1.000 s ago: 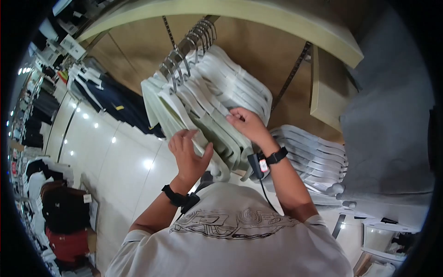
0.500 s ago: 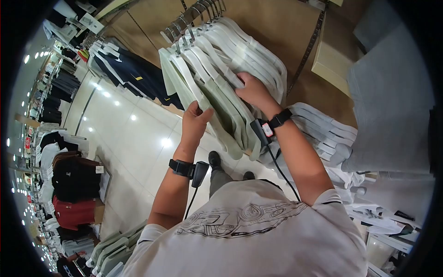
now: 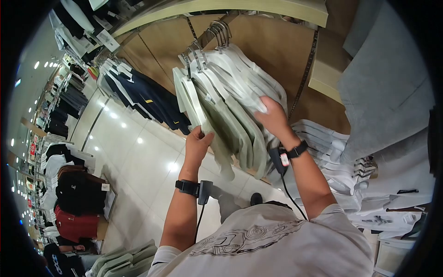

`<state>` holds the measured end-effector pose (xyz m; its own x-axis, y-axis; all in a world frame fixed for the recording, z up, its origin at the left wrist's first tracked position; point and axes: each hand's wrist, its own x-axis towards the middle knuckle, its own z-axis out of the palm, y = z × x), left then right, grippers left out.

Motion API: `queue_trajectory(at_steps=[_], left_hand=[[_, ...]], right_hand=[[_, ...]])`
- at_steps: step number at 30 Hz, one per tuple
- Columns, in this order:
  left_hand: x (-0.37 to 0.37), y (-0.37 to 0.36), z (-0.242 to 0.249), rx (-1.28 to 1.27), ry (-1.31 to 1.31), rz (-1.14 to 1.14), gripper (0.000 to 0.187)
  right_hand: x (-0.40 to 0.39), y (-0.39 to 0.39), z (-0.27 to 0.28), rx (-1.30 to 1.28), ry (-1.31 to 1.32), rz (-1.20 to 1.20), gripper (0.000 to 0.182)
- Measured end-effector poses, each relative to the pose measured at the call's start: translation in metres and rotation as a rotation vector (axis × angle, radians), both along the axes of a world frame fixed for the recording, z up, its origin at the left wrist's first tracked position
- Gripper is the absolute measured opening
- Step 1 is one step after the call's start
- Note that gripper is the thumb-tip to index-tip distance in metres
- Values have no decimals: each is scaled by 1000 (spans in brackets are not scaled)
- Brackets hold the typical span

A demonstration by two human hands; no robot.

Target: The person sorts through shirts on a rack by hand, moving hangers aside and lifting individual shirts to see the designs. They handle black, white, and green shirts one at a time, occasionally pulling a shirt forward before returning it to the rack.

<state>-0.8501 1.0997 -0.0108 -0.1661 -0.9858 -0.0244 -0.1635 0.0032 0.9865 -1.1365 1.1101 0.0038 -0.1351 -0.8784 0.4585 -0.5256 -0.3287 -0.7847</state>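
Observation:
My left hand (image 3: 198, 147) pinches the shoulder of the front pale green shirt (image 3: 213, 136), close to the end of its white hanger (image 3: 194, 98). Farther right, my right hand (image 3: 274, 121) has its fingers closed on a white shirt (image 3: 247, 94) deeper in the row. Between my hands hang more pale green shirts (image 3: 240, 131), spread a little apart from the front one. Metal hooks (image 3: 221, 33) hold the row on a short rail; the fingertips of my right hand are partly hidden by the cloth.
Dark navy shirts (image 3: 150, 94) hang to the left on the same wall. Folded-over grey and white garments (image 3: 318, 138) hang at the right, below large grey garments (image 3: 387, 92). A wooden shelf (image 3: 258, 7) runs above. Across the tiled floor (image 3: 138, 157) stand racks with black shirts (image 3: 78, 191).
My right hand has shifted along the row from the pale green shirts to the white ones. The white shirts are bunched farther back, while my left hand stays on the front shirt.

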Motion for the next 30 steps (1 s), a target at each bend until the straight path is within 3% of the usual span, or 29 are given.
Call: queue_trajectory(at_steps=[5, 8, 11, 15, 22, 30], left_hand=[[10, -2, -5, -31, -69, -38, 16], [10, 2, 4, -1, 25, -55, 15], [9, -4, 2, 13, -12, -63, 17], [-9, -14, -5, 9, -8, -57, 14], [-40, -41, -20, -14, 15, -22, 19], [-62, -70, -35, -46, 65, 33, 19]], right_hand=[[-26, 88, 6, 208, -82, -27, 38], [-44, 131, -2, 228, -126, -23, 36], [-55, 175, 10, 446, -355, -80, 34], [-69, 221, 24, 477, -219, -115, 35], [-86, 291, 17, 512, -324, -218, 27], [-123, 415, 52, 702, 188, -350, 23]])
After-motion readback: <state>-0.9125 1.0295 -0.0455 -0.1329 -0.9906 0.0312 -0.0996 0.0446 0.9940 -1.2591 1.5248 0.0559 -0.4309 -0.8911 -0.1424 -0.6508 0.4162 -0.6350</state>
